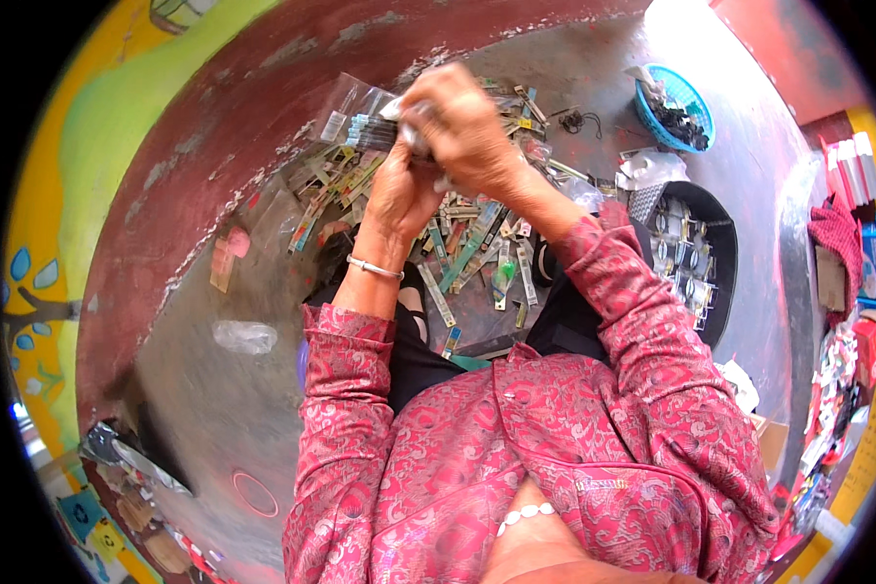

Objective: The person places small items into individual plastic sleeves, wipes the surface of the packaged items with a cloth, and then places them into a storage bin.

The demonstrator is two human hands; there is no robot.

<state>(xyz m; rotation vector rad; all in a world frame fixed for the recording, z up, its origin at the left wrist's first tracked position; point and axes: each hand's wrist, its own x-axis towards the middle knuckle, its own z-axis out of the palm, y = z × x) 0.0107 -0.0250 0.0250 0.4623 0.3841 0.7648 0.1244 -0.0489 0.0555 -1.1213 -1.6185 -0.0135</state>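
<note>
My left hand (401, 195) is raised over the pile and closed round a clear plastic bag (353, 97). Inside the bag shows a bundle of thin dark sticks with light blue parts (372, 131). My right hand (465, 127), partly smeared by motion, is curled over the top of the left one, touching it. Between the hands is a whitish crumpled piece (393, 109); whether it is cloth or plastic I cannot tell. Below lie many narrow packaged strips (477, 234) scattered on the floor, and a small green item (503, 275) rests among them.
A black tub (720, 263) with several rows of metal-and-clear pieces stands to the right of my legs. Farther off sits a blue basket (708, 97) with dark material. A crumpled clear bag (244, 337) lies at left, by the red wall (165, 195). Boxes and goods line the right side.
</note>
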